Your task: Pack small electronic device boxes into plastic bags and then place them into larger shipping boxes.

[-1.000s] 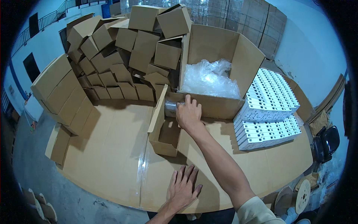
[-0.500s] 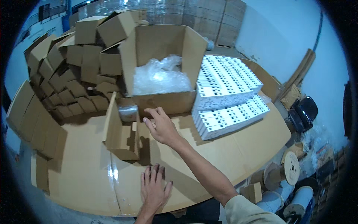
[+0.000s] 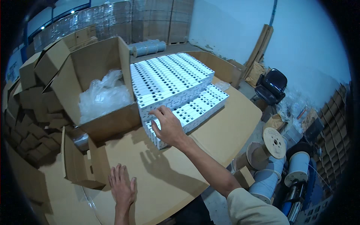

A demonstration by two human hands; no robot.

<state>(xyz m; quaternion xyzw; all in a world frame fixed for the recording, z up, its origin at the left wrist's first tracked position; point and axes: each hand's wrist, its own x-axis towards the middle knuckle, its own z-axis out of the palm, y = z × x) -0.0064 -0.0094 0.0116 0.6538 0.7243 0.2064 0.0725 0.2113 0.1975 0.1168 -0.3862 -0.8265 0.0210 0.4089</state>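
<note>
My right hand [image 3: 167,125] hovers with fingers apart and bent at the near edge of a stack of white boxes [image 3: 170,80] marked with dark squares; it holds nothing, and I cannot tell if a fingertip touches a box. My left hand [image 3: 122,185] lies with spread fingers on the cardboard-covered table [image 3: 150,198]. Just left of it stands an open small cardboard box [image 3: 81,168] with a clear plastic-wrapped item [image 3: 80,141] at its far end. Behind that, a large open carton [image 3: 112,123] holds crumpled clear plastic bags [image 3: 105,95].
Many empty brown cartons [image 3: 33,101] are piled at the left. Beyond the table's right edge are cable spools [image 3: 273,142], a black chair [image 3: 272,84] and loose plastic. Wrapped pallets [image 3: 157,22] line the back, and a low cardboard wall [image 3: 217,65] rises behind the white stack.
My view has swung to the right. My right hand has moved from above the small cardboard box over to the white stack. The left hand stays on the table near the box.
</note>
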